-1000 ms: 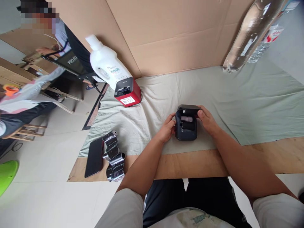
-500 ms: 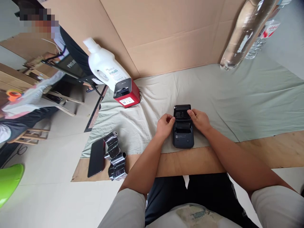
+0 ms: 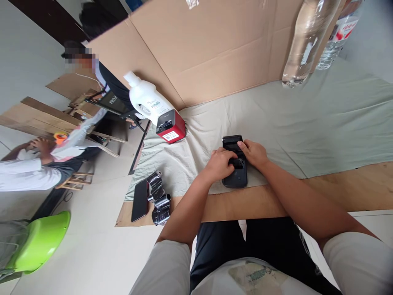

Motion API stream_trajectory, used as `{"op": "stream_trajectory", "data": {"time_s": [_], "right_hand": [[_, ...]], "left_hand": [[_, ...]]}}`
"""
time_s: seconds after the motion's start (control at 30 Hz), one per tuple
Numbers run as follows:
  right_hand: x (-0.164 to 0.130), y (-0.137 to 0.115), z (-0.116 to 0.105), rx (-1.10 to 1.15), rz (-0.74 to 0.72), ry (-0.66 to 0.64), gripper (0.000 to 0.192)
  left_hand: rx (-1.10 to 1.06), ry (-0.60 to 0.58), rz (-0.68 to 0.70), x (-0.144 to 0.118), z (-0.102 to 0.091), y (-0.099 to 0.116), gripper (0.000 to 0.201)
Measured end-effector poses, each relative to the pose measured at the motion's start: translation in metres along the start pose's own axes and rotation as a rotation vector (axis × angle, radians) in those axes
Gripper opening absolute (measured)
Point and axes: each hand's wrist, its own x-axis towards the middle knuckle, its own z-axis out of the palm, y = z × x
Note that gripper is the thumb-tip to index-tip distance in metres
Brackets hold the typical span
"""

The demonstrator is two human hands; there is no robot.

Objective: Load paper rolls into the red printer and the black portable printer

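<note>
The small black label printer [image 3: 235, 166] lies flat near the front edge of the worktop [image 3: 307, 196], on the pale green cloth [image 3: 294, 123], its lid swung open toward the far side. Both hands are on it: the left hand [image 3: 219, 164] curls over the left side with fingers reaching into the open paper bay, and the right hand [image 3: 254, 153] pinches the right edge beside the lid hinge. Neither hand holds anything loose, as far as can be seen; what sits in the bay is hidden by the fingers. To work well here, the right hand should pin the body steady while the left works in the bay with light, even pressure, keeping fingertips clear of the hinge.
</note>
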Motion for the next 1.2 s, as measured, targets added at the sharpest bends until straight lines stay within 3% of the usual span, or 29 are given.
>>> {"op": "stream_trajectory", "data": {"time_s": [0.13, 0.3, 0.43, 0.57, 0.67, 0.87, 0.93, 1.07, 1.2], "right_hand": [[0.001, 0.002, 0.001, 0.023, -0.020, 0.000, 0.070], [0.000, 0.001, -0.002, 0.041, -0.006, -0.012, 0.066], [0.000, 0.001, -0.002, 0.054, -0.005, -0.019, 0.062], [0.002, 0.005, 0.000, 0.068, -0.010, -0.008, 0.063], [0.004, 0.007, 0.002, 0.075, -0.027, 0.005, 0.065], [0.005, 0.008, 0.003, 0.061, -0.031, 0.017, 0.055], [0.006, 0.009, 0.004, 0.063, -0.029, 0.033, 0.053], [0.007, 0.012, 0.007, 0.091, -0.061, 0.071, 0.057], [0.007, 0.010, 0.005, 0.065, -0.033, 0.037, 0.055]], "left_hand": [[-0.014, 0.047, -0.078, 0.013, 0.006, -0.006, 0.032], [-0.354, 0.188, -0.144, 0.014, 0.004, -0.009, 0.028], [-0.601, 0.256, -0.159, 0.001, -0.001, -0.011, 0.024], [-0.644, 0.289, -0.225, -0.027, -0.017, -0.030, 0.027], [-0.523, 0.291, -0.353, -0.058, -0.047, -0.059, 0.035], [0.000, 0.434, -0.587, -0.118, -0.114, -0.114, 0.035], [0.120, 0.378, -0.629, -0.133, -0.123, -0.122, 0.034], [0.190, 0.100, -0.658, -0.158, -0.125, -0.119, 0.034], [0.376, 0.049, -0.641, -0.180, -0.126, -0.106, 0.027]]}}
